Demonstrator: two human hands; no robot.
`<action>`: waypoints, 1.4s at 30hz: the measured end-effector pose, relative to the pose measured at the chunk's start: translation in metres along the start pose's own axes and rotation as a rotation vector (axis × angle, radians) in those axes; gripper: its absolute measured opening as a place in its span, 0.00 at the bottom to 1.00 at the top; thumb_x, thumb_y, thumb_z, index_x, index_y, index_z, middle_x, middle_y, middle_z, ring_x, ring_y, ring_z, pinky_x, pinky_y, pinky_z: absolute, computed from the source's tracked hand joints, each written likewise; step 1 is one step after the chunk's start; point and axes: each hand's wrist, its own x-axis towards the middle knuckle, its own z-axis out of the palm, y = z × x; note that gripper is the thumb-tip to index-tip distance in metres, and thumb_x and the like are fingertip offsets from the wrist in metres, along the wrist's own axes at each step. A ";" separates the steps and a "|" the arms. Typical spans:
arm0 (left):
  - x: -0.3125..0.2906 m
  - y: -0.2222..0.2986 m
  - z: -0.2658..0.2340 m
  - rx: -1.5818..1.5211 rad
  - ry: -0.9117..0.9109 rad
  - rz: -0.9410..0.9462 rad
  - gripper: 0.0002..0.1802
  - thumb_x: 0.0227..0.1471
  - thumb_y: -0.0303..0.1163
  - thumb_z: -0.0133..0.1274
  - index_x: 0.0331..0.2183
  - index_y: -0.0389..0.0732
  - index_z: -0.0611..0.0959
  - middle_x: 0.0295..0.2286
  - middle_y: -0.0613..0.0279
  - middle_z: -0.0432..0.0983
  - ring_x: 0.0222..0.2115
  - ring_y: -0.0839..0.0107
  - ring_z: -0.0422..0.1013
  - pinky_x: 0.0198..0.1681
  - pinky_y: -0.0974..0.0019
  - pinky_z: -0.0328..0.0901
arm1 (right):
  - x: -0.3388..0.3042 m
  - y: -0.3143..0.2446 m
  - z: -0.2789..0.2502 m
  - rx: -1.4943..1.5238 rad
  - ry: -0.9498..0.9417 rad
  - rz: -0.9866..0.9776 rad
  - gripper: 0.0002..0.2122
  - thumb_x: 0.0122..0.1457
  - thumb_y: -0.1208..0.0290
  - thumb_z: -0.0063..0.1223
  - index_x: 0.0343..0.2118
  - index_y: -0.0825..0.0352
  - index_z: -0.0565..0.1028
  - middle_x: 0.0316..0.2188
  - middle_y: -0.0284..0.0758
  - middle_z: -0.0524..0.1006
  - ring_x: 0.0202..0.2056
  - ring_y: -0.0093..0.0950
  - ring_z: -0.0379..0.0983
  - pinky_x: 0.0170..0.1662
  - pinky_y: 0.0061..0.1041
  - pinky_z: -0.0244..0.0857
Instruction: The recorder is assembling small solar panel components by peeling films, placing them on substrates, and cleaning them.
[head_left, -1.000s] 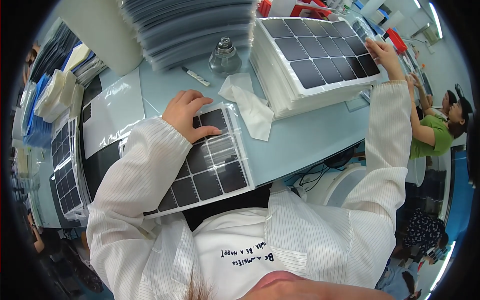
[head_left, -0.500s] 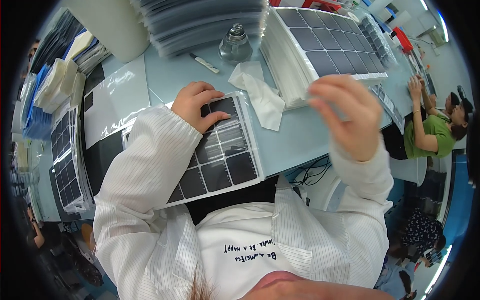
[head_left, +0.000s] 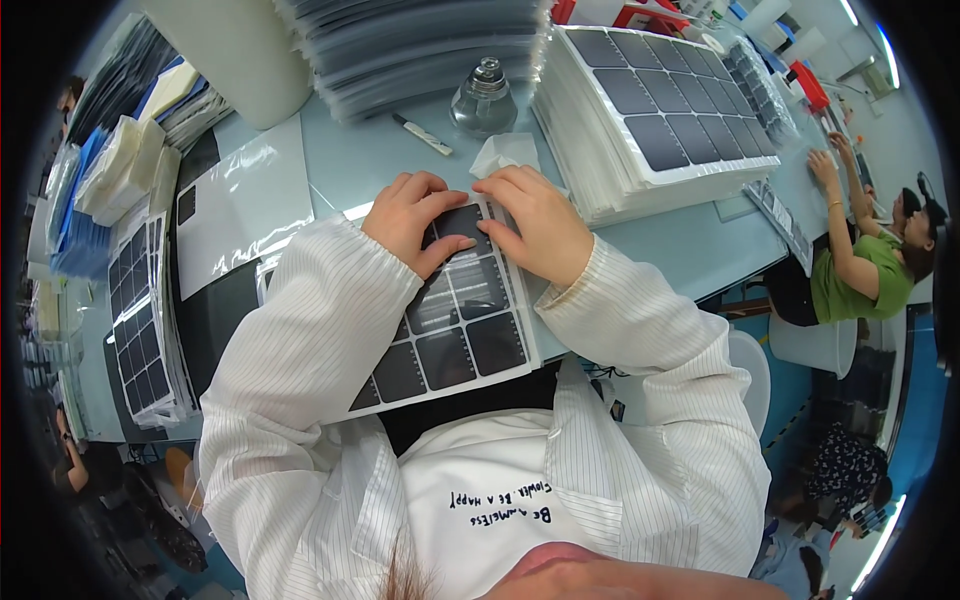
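A white-bordered sheet of dark rounded squares point(head_left: 441, 357) lies flat before me, with glossy reflections across it. My left hand point(head_left: 418, 225) rests on its far part, thumb stretched over a square and apart from the bent fingers. Opposite it, my right hand point(head_left: 537, 225) touches the sheet's far right corner. Its thumb lies on the sheet, apart from the fingers at the far edge; I see nothing held between them. Just beyond the right fingers is a crumpled white wipe point(head_left: 503, 152), partly hidden by that hand.
A tall stack of similar sheets point(head_left: 690, 95) stands at right. Beyond the hands are a glass bottle point(head_left: 484, 100), a marker pen point(head_left: 422, 134) and stacked clear film point(head_left: 420, 50). More sheets point(head_left: 140, 310) lie left. A person in green point(head_left: 868, 262) works at far right.
My right hand has come down and left from beside the tall stack onto the sheet's far corner, now covering part of the wipe. My left hand stays on the sheet, its fingers slightly shifted.
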 end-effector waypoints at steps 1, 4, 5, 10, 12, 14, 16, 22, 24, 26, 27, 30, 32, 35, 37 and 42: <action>0.000 -0.002 0.000 -0.027 -0.011 -0.003 0.25 0.33 0.36 0.64 0.37 0.41 0.77 0.34 0.59 0.68 0.38 0.61 0.65 0.42 0.63 0.61 | 0.001 0.002 0.000 0.003 -0.011 0.003 0.14 0.44 0.79 0.53 0.36 0.69 0.71 0.35 0.38 0.71 0.37 0.36 0.67 0.40 0.29 0.63; 0.001 -0.001 0.001 -0.062 0.013 0.008 0.23 0.32 0.35 0.64 0.36 0.41 0.77 0.34 0.59 0.68 0.38 0.61 0.65 0.41 0.62 0.61 | 0.005 0.003 -0.001 0.007 0.013 0.004 0.11 0.44 0.80 0.53 0.34 0.70 0.72 0.32 0.38 0.72 0.35 0.36 0.68 0.38 0.28 0.64; 0.002 -0.001 0.002 -0.064 0.014 0.007 0.23 0.32 0.35 0.64 0.36 0.41 0.77 0.34 0.59 0.68 0.38 0.61 0.65 0.41 0.62 0.61 | 0.006 0.003 -0.001 0.007 0.053 0.004 0.10 0.44 0.81 0.52 0.32 0.70 0.73 0.29 0.38 0.72 0.34 0.36 0.68 0.37 0.27 0.64; 0.003 0.003 0.003 -0.128 0.132 0.071 0.17 0.31 0.30 0.64 0.28 0.40 0.75 0.33 0.59 0.69 0.36 0.59 0.65 0.40 0.62 0.61 | 0.007 -0.008 -0.002 0.189 0.015 0.055 0.08 0.46 0.81 0.52 0.31 0.70 0.74 0.24 0.35 0.73 0.27 0.28 0.70 0.31 0.23 0.64; 0.004 -0.005 0.004 -0.110 0.161 0.131 0.15 0.32 0.28 0.63 0.26 0.41 0.75 0.31 0.60 0.69 0.34 0.60 0.66 0.39 0.62 0.61 | 0.009 -0.014 -0.006 0.375 -0.062 0.116 0.07 0.47 0.80 0.52 0.32 0.71 0.74 0.24 0.33 0.74 0.25 0.25 0.71 0.29 0.21 0.64; 0.005 -0.006 0.001 -0.093 0.184 0.196 0.13 0.33 0.27 0.62 0.25 0.41 0.75 0.30 0.60 0.69 0.33 0.60 0.66 0.38 0.62 0.61 | 0.012 -0.013 -0.009 0.585 -0.032 0.265 0.07 0.50 0.77 0.53 0.33 0.71 0.74 0.24 0.32 0.74 0.26 0.18 0.70 0.29 0.17 0.63; 0.007 -0.001 -0.006 -0.026 0.202 0.307 0.11 0.34 0.25 0.61 0.24 0.42 0.75 0.28 0.62 0.70 0.32 0.61 0.67 0.37 0.62 0.61 | 0.019 0.002 -0.005 0.695 0.116 0.356 0.07 0.53 0.73 0.52 0.33 0.71 0.74 0.23 0.30 0.74 0.23 0.15 0.67 0.26 0.14 0.60; 0.004 0.000 -0.017 -0.021 0.271 0.292 0.10 0.34 0.25 0.60 0.23 0.42 0.75 0.28 0.63 0.71 0.32 0.62 0.67 0.38 0.61 0.61 | 0.019 0.014 0.009 0.830 -0.110 0.560 0.10 0.52 0.67 0.54 0.25 0.72 0.76 0.17 0.29 0.73 0.19 0.15 0.65 0.23 0.16 0.58; -0.003 0.004 -0.024 -0.003 0.229 0.333 0.10 0.35 0.25 0.59 0.23 0.42 0.75 0.29 0.62 0.71 0.32 0.61 0.68 0.38 0.61 0.61 | 0.019 0.014 0.020 0.797 -0.061 0.505 0.10 0.52 0.68 0.54 0.24 0.72 0.76 0.15 0.28 0.72 0.19 0.15 0.65 0.23 0.16 0.57; -0.018 0.006 -0.034 0.013 0.184 0.374 0.09 0.35 0.24 0.59 0.23 0.41 0.75 0.29 0.61 0.72 0.33 0.61 0.68 0.39 0.61 0.62 | 0.017 0.023 0.027 0.765 0.012 0.541 0.10 0.52 0.69 0.54 0.22 0.72 0.76 0.15 0.27 0.71 0.19 0.15 0.64 0.23 0.16 0.57; -0.035 0.011 -0.041 -0.026 0.091 0.313 0.10 0.34 0.23 0.59 0.22 0.42 0.74 0.29 0.63 0.73 0.34 0.62 0.69 0.39 0.62 0.62 | 0.015 0.028 0.030 0.690 0.037 0.515 0.10 0.51 0.70 0.54 0.22 0.72 0.76 0.14 0.26 0.70 0.19 0.14 0.63 0.22 0.16 0.56; -0.094 0.018 -0.066 -0.121 -0.064 0.189 0.09 0.35 0.22 0.59 0.22 0.43 0.76 0.25 0.65 0.77 0.32 0.65 0.72 0.35 0.65 0.65 | 0.009 0.042 0.035 0.728 0.008 0.517 0.09 0.52 0.70 0.54 0.21 0.72 0.75 0.14 0.25 0.70 0.19 0.14 0.62 0.22 0.16 0.54; -0.143 0.022 -0.078 -0.340 0.003 -0.018 0.08 0.36 0.20 0.60 0.22 0.40 0.77 0.26 0.62 0.77 0.30 0.65 0.74 0.34 0.67 0.67 | 0.009 0.036 0.030 0.699 -0.018 0.503 0.09 0.52 0.70 0.53 0.21 0.71 0.75 0.14 0.24 0.68 0.19 0.13 0.60 0.22 0.15 0.52; -0.221 0.030 -0.103 -0.429 0.192 -0.465 0.05 0.41 0.19 0.56 0.24 0.37 0.77 0.27 0.56 0.77 0.32 0.67 0.74 0.37 0.68 0.67 | 0.008 0.037 0.032 0.716 -0.042 0.507 0.09 0.54 0.68 0.52 0.22 0.68 0.74 0.14 0.21 0.66 0.16 0.11 0.55 0.19 0.12 0.46; -0.287 0.028 -0.107 -0.547 0.572 -0.675 0.04 0.46 0.18 0.50 0.24 0.38 0.74 0.25 0.57 0.75 0.26 0.72 0.71 0.31 0.72 0.65 | 0.010 0.032 0.030 0.734 -0.079 0.527 0.09 0.54 0.68 0.52 0.22 0.67 0.74 0.14 0.21 0.65 0.15 0.11 0.55 0.19 0.12 0.45; -0.546 -0.001 -0.191 -0.719 1.079 -0.735 0.04 0.51 0.29 0.49 0.28 0.43 0.70 0.19 0.67 0.63 0.20 0.80 0.60 0.23 0.77 0.57 | 0.011 0.030 0.026 0.779 -0.094 0.544 0.08 0.55 0.69 0.50 0.23 0.66 0.74 0.14 0.21 0.65 0.14 0.10 0.54 0.17 0.11 0.44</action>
